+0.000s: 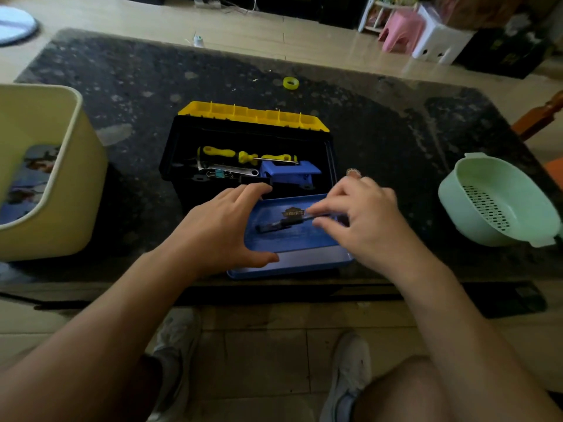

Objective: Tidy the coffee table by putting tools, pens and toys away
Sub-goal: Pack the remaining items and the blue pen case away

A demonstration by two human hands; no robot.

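At the near edge of the dark stone coffee table (380,123), a shallow blue tin (292,239) is steadied by the left hand (225,226), whose spread fingers and thumb rest open against the tin's left rim without closing around anything. A pen (286,222) (dark at its left end, clear toward the right) is seen lying slantwise across the tin's floor, its right end pinched between the fingertips of the right hand (362,220); the rest of the pen extends left of that hand, toward the left one but apart from it. A gold badge-shaped emblem is printed on the tin's floor just behind the pen, but its lettering is too blurred to be read.

Directly behind the tin, an open black toolbox (243,147) with a yellow lid is placed; inside it, yellow-handled screwdrivers (240,155), a metal wrench (234,169), a binder clip (217,173) and a blue plastic case (289,172) are held. A yellow tape roll (290,82) is found farther back on the table. A cream bin (51,178) is set at the left, and a green colander (499,202) at the right, well apart from both hands.
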